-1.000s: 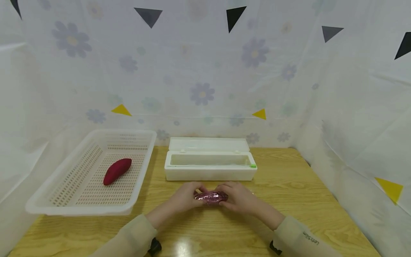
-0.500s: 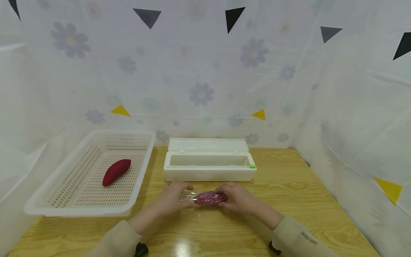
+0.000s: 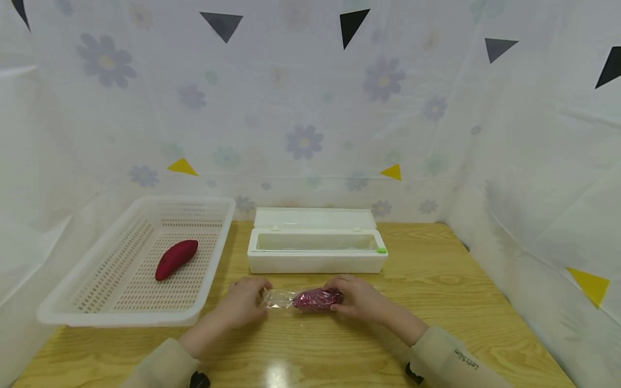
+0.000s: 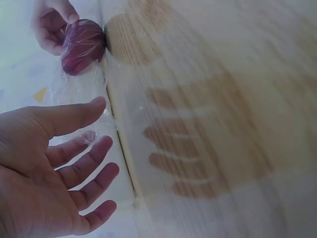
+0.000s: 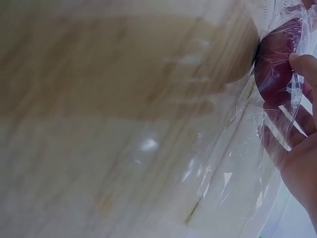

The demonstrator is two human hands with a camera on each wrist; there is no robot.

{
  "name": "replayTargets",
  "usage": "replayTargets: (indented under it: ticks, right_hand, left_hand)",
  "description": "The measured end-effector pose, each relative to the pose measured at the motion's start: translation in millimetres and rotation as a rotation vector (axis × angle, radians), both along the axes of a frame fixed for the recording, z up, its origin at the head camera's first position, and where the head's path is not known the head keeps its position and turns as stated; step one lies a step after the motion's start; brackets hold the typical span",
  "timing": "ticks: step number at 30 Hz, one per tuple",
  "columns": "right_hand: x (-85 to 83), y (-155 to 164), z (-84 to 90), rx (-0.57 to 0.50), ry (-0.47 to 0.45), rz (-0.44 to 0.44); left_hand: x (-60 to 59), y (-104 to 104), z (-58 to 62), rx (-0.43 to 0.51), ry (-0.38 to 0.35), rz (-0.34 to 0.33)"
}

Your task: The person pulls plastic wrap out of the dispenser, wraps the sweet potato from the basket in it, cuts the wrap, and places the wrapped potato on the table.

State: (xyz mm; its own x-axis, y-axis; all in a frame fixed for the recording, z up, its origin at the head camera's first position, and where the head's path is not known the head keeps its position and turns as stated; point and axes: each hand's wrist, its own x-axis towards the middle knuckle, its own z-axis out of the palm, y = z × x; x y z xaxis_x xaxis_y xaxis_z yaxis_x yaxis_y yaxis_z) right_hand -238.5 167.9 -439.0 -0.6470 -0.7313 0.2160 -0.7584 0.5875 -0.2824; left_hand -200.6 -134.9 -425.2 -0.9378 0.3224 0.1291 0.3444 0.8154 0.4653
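- Since the earlier frame the left hand (image 3: 241, 303) had slid leftward, away from the wrapped potato (image 3: 317, 298), leaving a loose tail of film (image 3: 277, 298) stretched between them.
- The left hand was open, its fingers straight and spread in the left wrist view, at the film's end; whether it touched the film I could not tell.
- The right hand (image 3: 356, 298) gripped the potato's right end, fingers curled round it.
- The potato lay on the counter (image 3: 436, 280) just in front of the white box (image 3: 316, 249), which stood with its lid up.
- It looked dark purple and glossy, with creased film drawn tight over it.
- Judging by this, wrapping was mostly done; the left tail was not yet folded in.
- A bare potato (image 3: 176, 258) lay in the basket (image 3: 92, 312), left of the box.
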Motion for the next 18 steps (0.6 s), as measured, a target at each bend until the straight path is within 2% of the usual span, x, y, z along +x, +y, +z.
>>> replayTargets:
  ticks: [6, 13, 18]
  right_hand:
    - [0.4, -1, 1.1, -0.005, -0.011, 0.002]
    - [0.7, -2, 3.9, -0.015, -0.031, -0.012]
    - [-0.4, -4, 3.9, -0.02, -0.041, -0.02]
  left_hand:
    - [0.9, -1, 2.1, 0.029, 0.064, 0.02]
    - [3.6, 2, 8.8, 0.071, 0.114, 0.01]
    - [5.0, 8, 12.9, 0.051, 0.234, -0.036]
